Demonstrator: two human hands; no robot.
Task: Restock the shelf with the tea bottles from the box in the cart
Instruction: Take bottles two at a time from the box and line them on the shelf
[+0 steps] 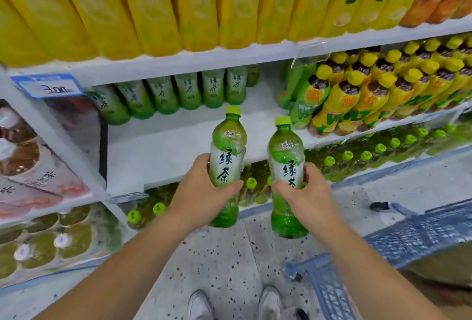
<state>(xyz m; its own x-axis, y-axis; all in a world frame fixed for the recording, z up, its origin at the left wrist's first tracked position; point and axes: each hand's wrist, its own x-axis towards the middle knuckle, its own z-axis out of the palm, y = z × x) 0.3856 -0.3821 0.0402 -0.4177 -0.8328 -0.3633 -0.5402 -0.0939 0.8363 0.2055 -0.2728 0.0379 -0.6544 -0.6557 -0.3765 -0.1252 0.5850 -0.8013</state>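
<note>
My left hand [201, 189] grips a green tea bottle [228, 146] round its lower half, upright, in front of the white middle shelf [163, 146]. My right hand [306, 192] grips a second green tea bottle [286, 156] the same way, just to the right and slightly lower. Both bottles have lime-green caps and white labels with dark characters. A row of several matching green tea bottles [163, 95] stands at the back of that shelf. The blue cart [419, 240] is at the lower right; its box is hardly visible.
Yellow-capped bottles [370, 90] fill the right part of the same shelf. Tall yellow cartons [153, 5] line the shelf above. Green-capped bottles [357, 156] crowd the shelf below. A price tag [48, 86] hangs at the left. My shoes [235, 304] stand on speckled floor.
</note>
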